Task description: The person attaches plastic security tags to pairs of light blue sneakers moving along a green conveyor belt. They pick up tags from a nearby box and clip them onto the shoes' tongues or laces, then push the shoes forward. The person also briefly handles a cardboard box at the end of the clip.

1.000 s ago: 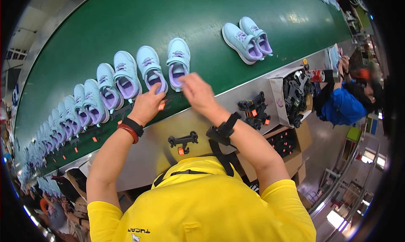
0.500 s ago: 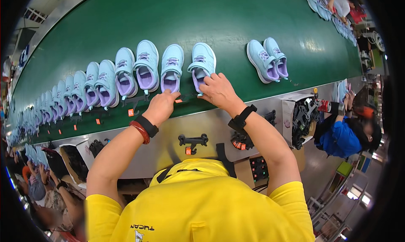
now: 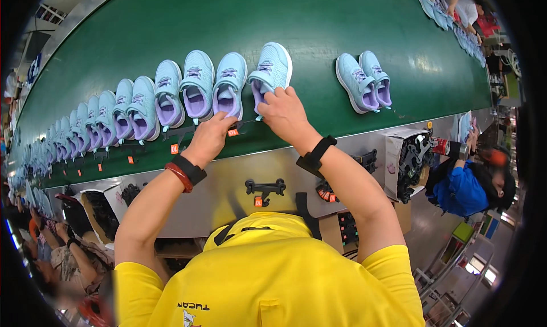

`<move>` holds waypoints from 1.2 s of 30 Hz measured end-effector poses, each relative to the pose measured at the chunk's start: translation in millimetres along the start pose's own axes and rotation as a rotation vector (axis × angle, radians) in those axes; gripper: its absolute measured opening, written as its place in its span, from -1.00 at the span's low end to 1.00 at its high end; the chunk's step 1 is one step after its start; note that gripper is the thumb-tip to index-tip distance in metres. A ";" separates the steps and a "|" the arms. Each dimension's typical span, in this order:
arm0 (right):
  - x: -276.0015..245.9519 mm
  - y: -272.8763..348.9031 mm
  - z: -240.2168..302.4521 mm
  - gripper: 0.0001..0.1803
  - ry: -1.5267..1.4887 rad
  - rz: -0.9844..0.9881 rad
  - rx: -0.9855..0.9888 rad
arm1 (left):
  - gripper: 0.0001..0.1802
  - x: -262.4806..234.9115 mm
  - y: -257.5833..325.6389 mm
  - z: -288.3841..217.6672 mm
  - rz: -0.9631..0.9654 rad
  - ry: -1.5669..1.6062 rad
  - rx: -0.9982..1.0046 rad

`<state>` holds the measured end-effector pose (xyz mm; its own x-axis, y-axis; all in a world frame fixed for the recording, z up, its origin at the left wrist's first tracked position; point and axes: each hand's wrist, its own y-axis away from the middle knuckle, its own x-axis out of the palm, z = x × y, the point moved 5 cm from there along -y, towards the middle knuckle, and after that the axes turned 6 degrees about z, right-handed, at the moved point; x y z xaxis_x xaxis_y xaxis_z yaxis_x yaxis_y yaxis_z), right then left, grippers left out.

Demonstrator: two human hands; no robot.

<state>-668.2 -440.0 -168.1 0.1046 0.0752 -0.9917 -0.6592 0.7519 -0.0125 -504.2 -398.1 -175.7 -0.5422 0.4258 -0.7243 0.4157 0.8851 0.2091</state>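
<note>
My left hand [image 3: 209, 140] pinches the heel of a light blue child's sneaker [image 3: 230, 70] with a lilac lining. My right hand [image 3: 286, 115] grips the heel side of the matching sneaker [image 3: 274, 60], whose toe points away and slightly right. Both fists are closed, and some fingertips are hidden inside the shoes. Between the two heels lies part of a black plastic shoe hanger with an orange tag [image 3: 232, 132]. Close on the left stands another sneaker [image 3: 197, 70], part of a long row of pairs. A black hanger [image 3: 265, 187] rests on the metal ledge before me.
Another sneaker pair [image 3: 359, 85] sits apart on the green belt [image 3: 319, 19] to the right. A white box of black hangers [image 3: 407, 162] stands on the right ledge, beside a red can [image 3: 440, 146]. A person in blue [image 3: 464, 184] works farther right; others are at left.
Both held sneakers have shifted away from me and a little left. The right one now tilts toe-right, and the left one sits closer to the row. My hands moved left with them.
</note>
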 end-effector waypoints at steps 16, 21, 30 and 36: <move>19.6 74.5 -5.6 -0.81 -0.356 -0.005 0.180 | -0.27 0.6 -23.2 -1.4 0.101 -0.240 -0.047; 39.0 144.3 65.9 -0.85 -0.450 0.241 -0.067 | -0.40 -10.8 -47.6 -36.9 -0.183 -0.227 0.132; 52.9 152.1 48.7 -0.81 -0.640 0.253 0.037 | -0.57 80.9 -127.9 -149.3 0.061 -0.023 0.300; 15.2 183.1 -16.0 -0.83 -1.470 0.513 0.383 | -0.60 137.6 -185.5 -201.2 0.184 0.043 0.400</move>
<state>-799.2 -311.6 -187.5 0.6822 0.7243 0.0999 -0.6552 0.5450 0.5231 -802.9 -466.0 -182.0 -0.4595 0.5843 -0.6689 0.7532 0.6555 0.0552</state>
